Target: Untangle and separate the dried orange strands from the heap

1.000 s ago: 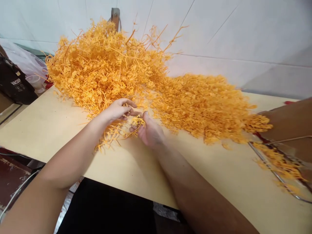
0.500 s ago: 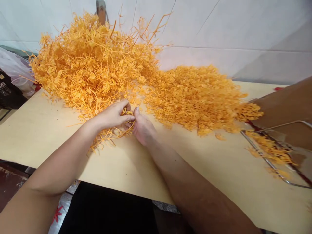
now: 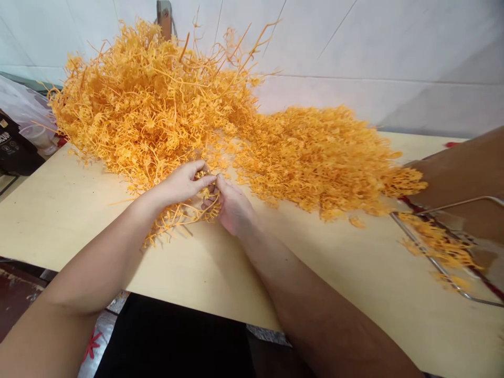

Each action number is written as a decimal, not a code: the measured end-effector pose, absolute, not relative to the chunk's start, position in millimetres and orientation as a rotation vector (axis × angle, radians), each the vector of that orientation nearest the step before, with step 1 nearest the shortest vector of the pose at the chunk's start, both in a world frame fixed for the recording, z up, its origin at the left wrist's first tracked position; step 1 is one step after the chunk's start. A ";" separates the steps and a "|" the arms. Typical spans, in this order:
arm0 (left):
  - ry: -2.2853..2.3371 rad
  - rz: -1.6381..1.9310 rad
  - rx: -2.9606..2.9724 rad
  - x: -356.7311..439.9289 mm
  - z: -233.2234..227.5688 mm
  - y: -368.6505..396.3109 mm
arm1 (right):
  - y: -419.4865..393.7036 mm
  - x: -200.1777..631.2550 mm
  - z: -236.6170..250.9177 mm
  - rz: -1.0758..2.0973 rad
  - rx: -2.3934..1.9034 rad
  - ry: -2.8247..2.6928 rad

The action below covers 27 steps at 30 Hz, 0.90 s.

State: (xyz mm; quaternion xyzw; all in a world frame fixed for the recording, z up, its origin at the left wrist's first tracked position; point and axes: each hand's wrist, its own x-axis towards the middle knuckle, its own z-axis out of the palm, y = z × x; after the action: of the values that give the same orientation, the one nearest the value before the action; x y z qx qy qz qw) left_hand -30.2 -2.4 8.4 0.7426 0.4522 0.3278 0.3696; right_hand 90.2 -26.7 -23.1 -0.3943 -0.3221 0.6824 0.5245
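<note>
Orange plastic sprig (image 3: 185,212) sits right between both hands at the near edge of the big orange pile (image 3: 157,110) on the tabletop (image 3: 79,210). Left hand (image 3: 183,184) curls over it, thumb and fingers pinching a bit; right hand (image 3: 232,207) pinches the same spot from the other side. Fingertips are buried in strands, so the exact grip's hard to make out. Wire rack (image 3: 444,262) is cut off at the right.

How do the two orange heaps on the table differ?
The left heap stands taller and looser, with long bare stems sticking out; the right heap lies lower, denser and finer. Left heap sits against the wall; right heap spreads toward the wire frame. Both are the same orange plastic sprigs on the table.
</note>
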 end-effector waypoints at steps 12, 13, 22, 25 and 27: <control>1.250 0.978 1.220 -23.1 7.3 3.4 | -32.1 91.7 -20.7 1.652 -0.806 -0.913; 1.226 0.977 1.185 -23.4 7.4 3.3 | -31.7 91.8 -20.8 1.649 -0.797 -0.913; 1.022 0.884 1.326 -33.0 2.3 2.3 | -29.7 93.7 -18.6 1.616 -0.932 -0.957; 1.028 0.886 1.335 -30.3 0.9 0.6 | -28.4 93.6 -20.3 1.620 -0.941 -0.959; 1.048 0.924 1.298 -25.7 -0.1 -0.1 | -27.2 93.7 -22.0 1.613 -0.904 -0.966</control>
State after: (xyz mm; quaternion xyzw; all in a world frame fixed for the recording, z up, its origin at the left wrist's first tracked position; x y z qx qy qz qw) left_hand -25.7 -0.1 -0.1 0.5549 0.4480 0.3950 0.5791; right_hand 93.7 -27.2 -22.0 -0.3743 -0.4001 0.6680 0.5037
